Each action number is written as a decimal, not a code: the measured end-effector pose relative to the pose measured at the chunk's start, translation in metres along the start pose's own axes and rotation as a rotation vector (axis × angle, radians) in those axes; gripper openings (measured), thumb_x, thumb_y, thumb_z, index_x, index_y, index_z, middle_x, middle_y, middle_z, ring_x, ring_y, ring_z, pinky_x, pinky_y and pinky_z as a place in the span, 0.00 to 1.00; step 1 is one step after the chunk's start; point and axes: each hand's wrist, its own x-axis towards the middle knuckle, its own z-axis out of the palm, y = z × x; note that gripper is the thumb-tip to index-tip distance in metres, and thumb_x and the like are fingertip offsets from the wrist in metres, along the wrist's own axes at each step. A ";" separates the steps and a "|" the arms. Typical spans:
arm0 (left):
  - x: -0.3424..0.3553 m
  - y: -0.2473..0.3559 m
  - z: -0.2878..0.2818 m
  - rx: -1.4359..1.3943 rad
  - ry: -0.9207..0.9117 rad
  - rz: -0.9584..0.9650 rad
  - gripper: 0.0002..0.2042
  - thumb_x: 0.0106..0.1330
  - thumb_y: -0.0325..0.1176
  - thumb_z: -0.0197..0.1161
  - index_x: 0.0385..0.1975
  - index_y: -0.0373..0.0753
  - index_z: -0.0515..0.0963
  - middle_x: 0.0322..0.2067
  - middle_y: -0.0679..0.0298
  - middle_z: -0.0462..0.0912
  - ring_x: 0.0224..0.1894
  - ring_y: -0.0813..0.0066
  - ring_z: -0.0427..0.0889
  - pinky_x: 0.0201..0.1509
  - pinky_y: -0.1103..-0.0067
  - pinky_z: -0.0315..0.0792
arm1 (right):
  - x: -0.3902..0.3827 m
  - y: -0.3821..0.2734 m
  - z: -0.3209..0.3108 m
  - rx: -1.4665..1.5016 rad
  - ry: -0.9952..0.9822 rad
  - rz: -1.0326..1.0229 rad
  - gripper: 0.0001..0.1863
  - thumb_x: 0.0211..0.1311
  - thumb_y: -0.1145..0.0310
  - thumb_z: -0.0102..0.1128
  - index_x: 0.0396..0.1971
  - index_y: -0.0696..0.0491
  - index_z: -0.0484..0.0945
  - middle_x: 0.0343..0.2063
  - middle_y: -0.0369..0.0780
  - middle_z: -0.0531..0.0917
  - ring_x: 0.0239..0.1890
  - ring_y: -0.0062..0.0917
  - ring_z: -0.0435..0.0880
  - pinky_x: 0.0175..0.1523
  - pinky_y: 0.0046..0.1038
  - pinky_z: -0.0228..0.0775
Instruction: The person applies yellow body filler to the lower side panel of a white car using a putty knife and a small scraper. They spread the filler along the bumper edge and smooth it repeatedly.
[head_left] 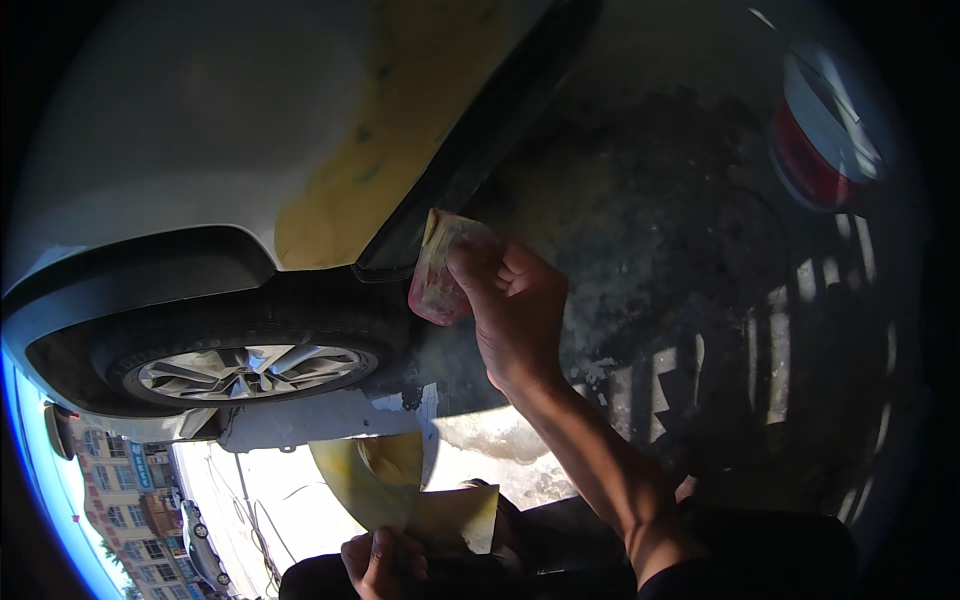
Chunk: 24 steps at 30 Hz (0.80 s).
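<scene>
My right hand (515, 310) is closed around a reddish plastic putty spreader (432, 285), thumb pressed on its face. Yellowish putty smears the spreader, with a small lump at its upper edge. The spreader is close to the lower end of a car's dark sill trim (440, 205); whether they touch is unclear. Beside the trim, a broad patch of yellow filler (345, 195) covers part of the pale car body (200, 130). Low in view, my left hand (385, 567) grips a yellow-stained mixing board (338, 478), which carries a dollop of putty (385, 468).
Left of my right hand is the car's wheel (250, 370), under a dark arch trim (150, 270). A red and white bucket (815, 150) stands on the stained floor (650, 250) at upper right. Outside, at lower left, are a parked car (203, 545) and a building (115, 490).
</scene>
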 end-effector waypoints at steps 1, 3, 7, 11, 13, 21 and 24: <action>0.000 -0.001 0.001 -0.003 0.008 -0.002 0.27 0.73 0.49 0.57 0.18 0.30 0.76 0.09 0.61 0.70 0.08 0.70 0.71 0.12 0.78 0.63 | 0.001 0.000 0.001 0.007 0.008 -0.001 0.11 0.69 0.69 0.63 0.42 0.62 0.84 0.32 0.38 0.88 0.37 0.14 0.84 0.44 0.20 0.75; 0.001 -0.003 0.001 -0.008 0.027 -0.007 0.27 0.73 0.49 0.57 0.19 0.30 0.76 0.09 0.61 0.71 0.08 0.70 0.71 0.12 0.78 0.64 | 0.002 0.000 0.001 0.018 0.013 0.000 0.11 0.69 0.69 0.63 0.42 0.62 0.84 0.32 0.38 0.88 0.37 0.13 0.83 0.44 0.20 0.75; 0.002 -0.010 -0.002 -0.012 0.036 -0.015 0.26 0.73 0.49 0.58 0.19 0.30 0.76 0.09 0.60 0.72 0.08 0.70 0.72 0.12 0.78 0.65 | 0.002 0.000 0.003 0.022 0.018 0.015 0.11 0.69 0.70 0.62 0.42 0.62 0.84 0.32 0.37 0.88 0.37 0.13 0.83 0.44 0.20 0.75; 0.002 -0.008 -0.001 -0.013 0.022 0.002 0.26 0.72 0.49 0.58 0.19 0.30 0.76 0.11 0.60 0.73 0.08 0.70 0.72 0.12 0.77 0.65 | 0.001 0.000 0.002 -0.028 0.007 0.019 0.11 0.69 0.70 0.62 0.43 0.63 0.84 0.32 0.37 0.88 0.37 0.13 0.83 0.43 0.20 0.74; 0.002 -0.007 0.000 -0.007 0.008 0.013 0.26 0.72 0.49 0.58 0.19 0.30 0.76 0.11 0.59 0.74 0.08 0.70 0.72 0.12 0.77 0.65 | 0.001 -0.003 0.003 -0.015 0.007 0.012 0.11 0.68 0.70 0.62 0.43 0.63 0.84 0.32 0.38 0.88 0.37 0.13 0.83 0.43 0.20 0.75; -0.001 -0.004 0.002 -0.206 -0.131 -0.026 0.21 0.79 0.40 0.53 0.30 0.27 0.80 0.15 0.65 0.73 0.14 0.76 0.71 0.19 0.81 0.67 | 0.000 -0.001 0.003 0.019 0.028 0.025 0.11 0.67 0.72 0.63 0.43 0.63 0.84 0.34 0.39 0.89 0.38 0.14 0.84 0.44 0.20 0.75; -0.002 -0.006 0.001 -0.214 -0.124 -0.016 0.21 0.79 0.41 0.53 0.30 0.27 0.80 0.15 0.63 0.75 0.13 0.74 0.72 0.18 0.81 0.67 | 0.000 -0.002 0.003 0.012 0.032 0.018 0.11 0.67 0.71 0.63 0.43 0.64 0.83 0.34 0.40 0.89 0.38 0.15 0.84 0.44 0.21 0.76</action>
